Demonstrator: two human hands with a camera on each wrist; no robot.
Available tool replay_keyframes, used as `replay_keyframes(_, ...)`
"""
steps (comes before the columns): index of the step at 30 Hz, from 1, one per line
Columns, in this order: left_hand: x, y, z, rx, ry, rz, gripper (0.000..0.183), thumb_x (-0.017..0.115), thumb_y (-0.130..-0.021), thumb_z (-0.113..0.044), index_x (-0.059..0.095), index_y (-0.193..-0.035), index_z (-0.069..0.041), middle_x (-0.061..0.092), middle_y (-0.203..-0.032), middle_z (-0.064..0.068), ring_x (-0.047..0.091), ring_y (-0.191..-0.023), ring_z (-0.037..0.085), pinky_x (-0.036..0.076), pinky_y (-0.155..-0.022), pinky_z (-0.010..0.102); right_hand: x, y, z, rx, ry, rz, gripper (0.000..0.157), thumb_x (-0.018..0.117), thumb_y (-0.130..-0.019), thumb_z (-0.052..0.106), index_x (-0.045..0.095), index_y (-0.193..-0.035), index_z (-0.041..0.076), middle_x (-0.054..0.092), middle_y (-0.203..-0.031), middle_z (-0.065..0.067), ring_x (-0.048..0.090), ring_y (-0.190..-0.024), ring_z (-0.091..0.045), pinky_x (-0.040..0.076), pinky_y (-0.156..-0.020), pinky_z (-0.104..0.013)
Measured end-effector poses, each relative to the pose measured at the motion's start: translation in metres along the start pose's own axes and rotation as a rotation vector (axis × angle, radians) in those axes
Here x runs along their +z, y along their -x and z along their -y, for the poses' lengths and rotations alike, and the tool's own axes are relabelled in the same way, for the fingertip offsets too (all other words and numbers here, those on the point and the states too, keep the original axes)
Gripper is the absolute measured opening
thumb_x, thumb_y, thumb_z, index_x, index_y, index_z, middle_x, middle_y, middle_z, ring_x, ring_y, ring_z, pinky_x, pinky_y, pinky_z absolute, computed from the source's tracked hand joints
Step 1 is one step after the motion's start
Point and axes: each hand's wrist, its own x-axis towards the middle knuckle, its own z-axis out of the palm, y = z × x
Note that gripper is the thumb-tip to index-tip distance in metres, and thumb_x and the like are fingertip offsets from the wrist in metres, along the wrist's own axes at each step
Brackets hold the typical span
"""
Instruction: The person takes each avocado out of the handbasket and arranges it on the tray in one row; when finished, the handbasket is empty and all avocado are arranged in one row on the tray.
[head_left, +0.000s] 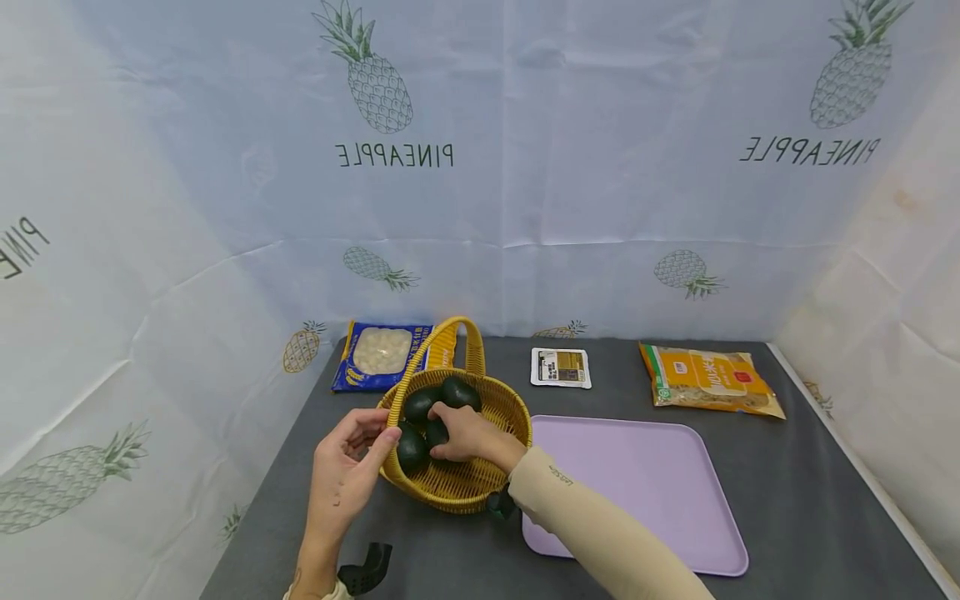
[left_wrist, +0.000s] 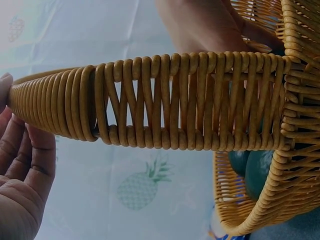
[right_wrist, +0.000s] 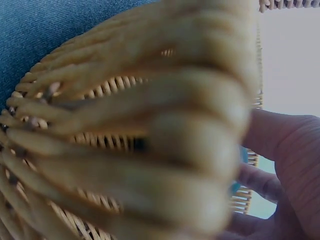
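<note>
A yellow woven basket (head_left: 516, 410) with a tall arched handle (left_wrist: 190, 100) stands on the dark table. Several dark green avocados (head_left: 460, 392) lie inside it, mostly along its left and far sides. My left hand (head_left: 348, 467) pinches the left side of the handle between thumb and fingers. Reaching over the near right rim, my right hand (head_left: 471, 433) grips an avocado (head_left: 437, 432) among the others, its fingers covering part of it. In the right wrist view, the blurred basket weave hides most of what that hand (right_wrist: 300, 170) holds.
A lilac tray (head_left: 630, 492) lies right of the basket, under my right forearm. Behind the basket rests a blue and yellow food bag (head_left: 382, 352). A small white-edged packet (head_left: 561, 368) and an orange food bag (head_left: 712, 382) lie toward the back. Printed cloth surrounds the table.
</note>
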Motion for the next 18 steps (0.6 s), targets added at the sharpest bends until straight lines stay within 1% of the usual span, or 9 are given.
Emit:
replay_keyframes(5, 0.0002, 0.0001, -0.0011, 0.001, -0.002, -0.001, 0.018, 0.075, -0.09, -0.001, 0.071, -0.107, -0.004, 0.072, -0.093, 0.012, 0.068, -0.082, 0.007, 0.056, -0.076, 0.017, -0.0009, 0.0016, 0.0003, -0.01, 0.005, 0.008, 0.057, 0.08, -0.088, 0.03, 0.054, -0.138, 0.019, 0.067, -0.125, -0.011, 0.065, -0.104, -0.021, 0.056, -0.094, -0.041)
replay_keyframes(11, 0.0008, 0.0002, -0.0013, 0.001, 0.006, 0.001, 0.018, 0.074, -0.09, -0.001, 0.071, -0.107, -0.003, 0.072, -0.094, 0.012, 0.068, -0.082, 0.007, 0.056, -0.075, 0.017, -0.0009, 0.0026, -0.0019, -0.011, 0.009, 0.016, 0.056, 0.081, -0.086, 0.029, 0.055, -0.135, 0.021, 0.067, -0.122, -0.01, 0.064, -0.101, -0.018, 0.056, -0.089, -0.037)
replay_keyframes(18, 0.0011, 0.0005, -0.0017, -0.009, 0.015, -0.004, 0.017, 0.074, -0.09, -0.001, 0.071, -0.107, -0.004, 0.072, -0.092, 0.008, 0.068, -0.081, 0.008, 0.056, -0.075, 0.018, -0.0007, 0.0055, -0.0038, 0.013, -0.016, 0.039, 0.055, 0.082, -0.084, 0.029, 0.056, -0.132, 0.023, 0.067, -0.113, -0.006, 0.06, -0.088, -0.014, 0.055, -0.082, -0.032)
